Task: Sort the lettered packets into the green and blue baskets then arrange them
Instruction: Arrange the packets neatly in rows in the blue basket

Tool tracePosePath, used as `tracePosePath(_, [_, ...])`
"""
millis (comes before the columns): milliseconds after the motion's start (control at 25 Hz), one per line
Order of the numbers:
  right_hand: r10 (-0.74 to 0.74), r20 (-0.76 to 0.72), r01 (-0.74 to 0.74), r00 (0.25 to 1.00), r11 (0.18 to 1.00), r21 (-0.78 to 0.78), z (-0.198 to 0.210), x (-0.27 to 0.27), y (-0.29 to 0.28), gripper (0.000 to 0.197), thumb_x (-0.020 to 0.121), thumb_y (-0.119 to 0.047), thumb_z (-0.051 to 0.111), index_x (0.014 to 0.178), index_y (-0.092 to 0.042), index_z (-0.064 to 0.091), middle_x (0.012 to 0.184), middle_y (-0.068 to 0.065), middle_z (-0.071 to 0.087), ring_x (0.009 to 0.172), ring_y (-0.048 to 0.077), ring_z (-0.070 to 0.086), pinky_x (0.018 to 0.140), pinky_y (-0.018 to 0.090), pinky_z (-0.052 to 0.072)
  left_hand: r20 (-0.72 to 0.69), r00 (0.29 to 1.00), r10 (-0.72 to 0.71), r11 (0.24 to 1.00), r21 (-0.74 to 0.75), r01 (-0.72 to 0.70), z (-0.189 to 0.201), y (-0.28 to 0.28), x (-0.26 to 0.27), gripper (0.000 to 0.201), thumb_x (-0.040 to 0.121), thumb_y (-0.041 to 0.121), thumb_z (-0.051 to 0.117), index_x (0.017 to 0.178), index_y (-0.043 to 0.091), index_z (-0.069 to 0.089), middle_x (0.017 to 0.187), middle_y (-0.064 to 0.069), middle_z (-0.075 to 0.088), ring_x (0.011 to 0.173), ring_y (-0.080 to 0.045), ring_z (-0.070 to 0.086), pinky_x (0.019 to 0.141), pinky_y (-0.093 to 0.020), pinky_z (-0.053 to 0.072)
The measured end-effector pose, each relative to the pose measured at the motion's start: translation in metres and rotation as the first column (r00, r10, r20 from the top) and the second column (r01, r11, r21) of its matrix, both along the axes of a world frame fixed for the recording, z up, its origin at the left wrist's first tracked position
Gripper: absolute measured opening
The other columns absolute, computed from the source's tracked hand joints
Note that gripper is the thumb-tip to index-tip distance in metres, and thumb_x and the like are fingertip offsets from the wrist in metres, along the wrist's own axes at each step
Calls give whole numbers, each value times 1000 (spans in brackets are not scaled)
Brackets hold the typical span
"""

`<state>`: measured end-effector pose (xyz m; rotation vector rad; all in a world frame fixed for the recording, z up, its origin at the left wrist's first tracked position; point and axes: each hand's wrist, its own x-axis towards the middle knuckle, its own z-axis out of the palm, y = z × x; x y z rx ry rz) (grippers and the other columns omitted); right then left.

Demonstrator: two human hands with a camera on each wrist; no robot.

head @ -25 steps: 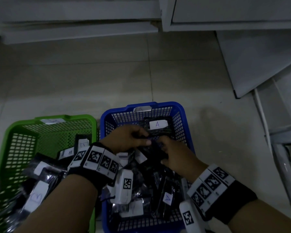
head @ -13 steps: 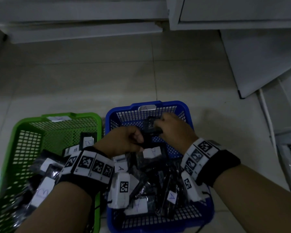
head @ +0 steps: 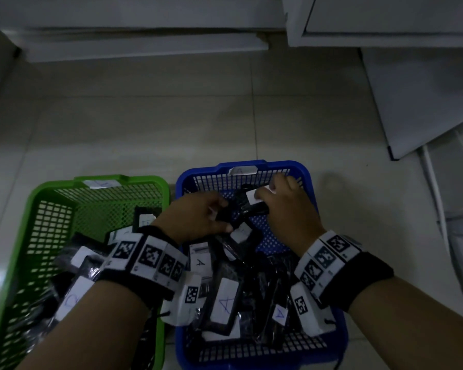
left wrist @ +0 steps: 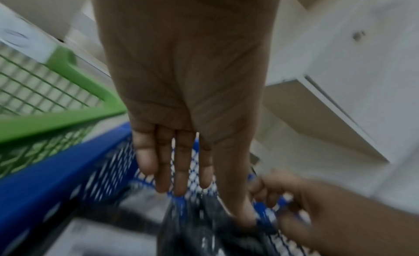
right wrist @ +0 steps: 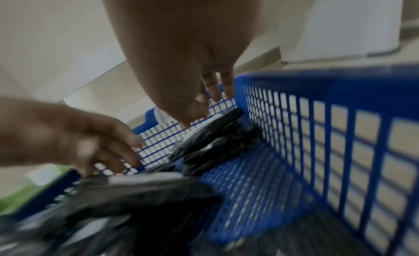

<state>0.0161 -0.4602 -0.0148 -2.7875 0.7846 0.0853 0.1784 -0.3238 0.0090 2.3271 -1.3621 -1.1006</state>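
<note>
A green basket (head: 38,198) stands on the left and a blue basket (head: 300,166) on the right, side by side on the floor. Both hold black packets with white letter labels, and those in the blue one (head: 222,305) read A. My right hand (head: 262,196) grips a black packet (head: 249,206) by its white label near the blue basket's far wall (right wrist: 340,134). My left hand (head: 219,214) is just left of it. Its fingers (left wrist: 176,170) lie nearly straight, and its thumb touches a black packet (left wrist: 204,224).
Pale floor tiles (head: 145,129) stretch beyond the baskets. White cabinet bases (head: 145,44) run along the back, and a white board (head: 412,102) leans at the right. White rails (head: 436,209) lie on the floor at the far right.
My right hand has carried a black packet from the middle of the blue basket to its far wall. My left hand has stayed over the basket's far half.
</note>
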Motion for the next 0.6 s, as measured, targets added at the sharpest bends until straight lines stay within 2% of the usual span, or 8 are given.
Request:
tracePosePath(40, [21, -3, -21, 1000, 999, 30, 2, 0, 4, 37, 74, 7, 62, 103, -14, 68, 106, 13, 54, 105, 36, 50, 73, 36, 42, 37, 994, -100, 992, 75, 97, -2, -1, -3, 64, 71, 50, 74, 125, 25, 51, 119, 3, 55, 104, -15, 57, 84, -26, 46])
tracePosePath(80, [48, -44, -45, 998, 997, 67, 3, -1, 8, 33, 77, 5, 60, 102, -15, 69, 106, 12, 51, 105, 34, 48, 72, 35, 41, 70, 982, -174, 979, 120, 165, -5, -3, -7, 73, 67, 54, 76, 128, 24, 48, 122, 1, 51, 105, -18, 55, 84, -26, 45])
tracePosePath(160, [60, -137, -46, 989, 993, 106, 0, -4, 8, 36, 82, 2, 56, 111, -18, 66, 116, 10, 46, 113, 33, 42, 77, 37, 45, 59, 976, -209, 970, 143, 199, -8, -5, -12, 78, 65, 51, 79, 128, 19, 46, 121, -3, 51, 104, -20, 55, 82, -27, 44])
tracePosePath(240, [9, -149, 9, 989, 993, 115, -2, -6, 3, 41, 83, 1, 55, 118, -20, 61, 119, 8, 42, 116, 30, 39, 83, 38, 47, -10, 988, -157, 976, 149, 157, -8, -6, -14, 76, 65, 43, 82, 127, 16, 46, 113, -5, 59, 97, -18, 56, 78, -25, 43])
tracePosePath(320, [-53, -101, 68, 993, 987, 147, -3, -6, 3, 40, 84, 1, 55, 118, -19, 61, 118, 6, 42, 114, 27, 39, 89, 38, 47, -55, 989, -137, 974, 175, 144, -7, -7, -13, 73, 67, 37, 82, 127, 15, 47, 106, -4, 65, 98, -19, 59, 78, -24, 42])
tracePosePath(440, [-145, 2, 139, 989, 952, 273, -3, -8, 10, 34, 85, -5, 60, 115, -20, 62, 113, 5, 43, 112, 24, 42, 93, 36, 46, -46, 987, -154, 972, 171, 159, -6, -12, -14, 48, 76, 23, 75, 121, 14, 60, 111, -5, 66, 105, -20, 61, 79, -21, 41])
tracePosePath(520, [-27, -155, 90, 988, 905, 416, -6, -12, 17, 50, 85, -19, 64, 132, -29, 49, 124, 7, 41, 120, 28, 42, 100, 36, 43, -32, 985, -168, 974, 148, 171, -5, -13, -17, 34, 79, 16, 70, 113, 14, 66, 111, -4, 65, 103, -19, 60, 83, -19, 42])
tracePosePath(600, [117, -350, 83, 929, 858, 507, -10, -19, 22, 72, 81, -30, 70, 142, -37, 33, 136, 9, 31, 126, 33, 38, 105, 40, 40, 3, 986, -166, 979, 117, 165, -6, -11, -17, 29, 79, 19, 71, 108, 16, 69, 112, -4, 63, 105, -18, 56, 92, -23, 44])
